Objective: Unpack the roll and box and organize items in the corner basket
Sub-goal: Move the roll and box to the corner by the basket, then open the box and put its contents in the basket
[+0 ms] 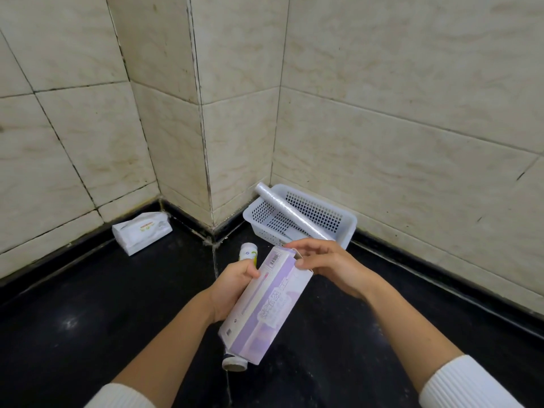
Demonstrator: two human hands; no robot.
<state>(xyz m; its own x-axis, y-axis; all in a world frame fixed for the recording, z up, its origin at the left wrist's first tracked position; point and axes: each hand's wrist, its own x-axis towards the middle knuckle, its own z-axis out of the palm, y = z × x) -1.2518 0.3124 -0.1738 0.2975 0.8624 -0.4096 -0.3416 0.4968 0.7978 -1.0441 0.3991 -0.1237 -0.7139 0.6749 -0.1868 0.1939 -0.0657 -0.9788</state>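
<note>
A long lilac and white box (266, 304) is held tilted above the black floor. My left hand (232, 285) grips its left side near the top. My right hand (325, 265) pinches the flap at the box's far end with thumb and fingertips. A white perforated basket (347, 228) stands in the wall corner behind. A shiny clear-wrapped roll (290, 212) lies slanted across the basket, with one end over its left rim.
A small white bottle with a green label (248, 252) stands on the floor just behind my left hand. A dark can end (234, 363) shows under the box's near end. A white tissue pack (141, 232) lies against the left wall. Tiled walls close the corner.
</note>
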